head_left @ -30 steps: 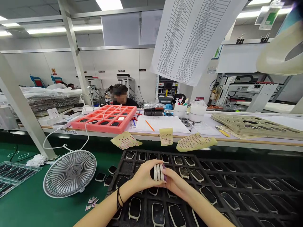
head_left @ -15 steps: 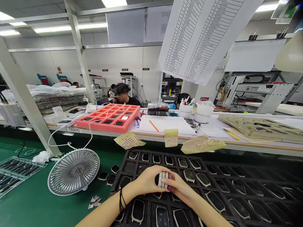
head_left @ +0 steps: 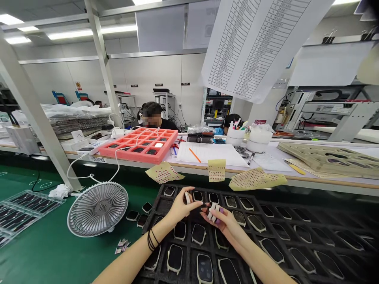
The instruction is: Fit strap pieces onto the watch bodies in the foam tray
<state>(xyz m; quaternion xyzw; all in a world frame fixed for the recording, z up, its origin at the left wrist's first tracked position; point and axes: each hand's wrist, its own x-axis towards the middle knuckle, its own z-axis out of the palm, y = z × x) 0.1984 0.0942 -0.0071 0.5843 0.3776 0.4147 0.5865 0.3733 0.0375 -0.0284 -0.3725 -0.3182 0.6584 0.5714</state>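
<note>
Progress at the black foam tray (head_left: 160,193): how does it stand?

Most slots hold a dark unit (head_left: 175,258) with a white frame (head_left: 167,258) round it. On the far left, one slot (head_left: 164,206) looks bare.

And the hands?

The left grip (head_left: 182,209) is pinched on one small white strip (head_left: 187,197), held above the far rows. The right grip (head_left: 222,225) lies palm up, curled round a short stack of white strips (head_left: 213,211), with something purple (head_left: 220,221) against it. The two grips are close but not touching.

So what looks done, and what remains?

The near rows look framed, and so do the rows running right, though the far right falls into shadow and I cannot tell there. The slots under the hands are hidden. The right grip's stack is small.

Anything else nearby?

Beyond the tray's left edge, a few loose units (head_left: 132,215) lie on the green floor (head_left: 38,244) beside a fan (head_left: 97,209). Farther off, a salmon tray (head_left: 139,157) of units sits on the worktop (head_left: 296,178).
</note>
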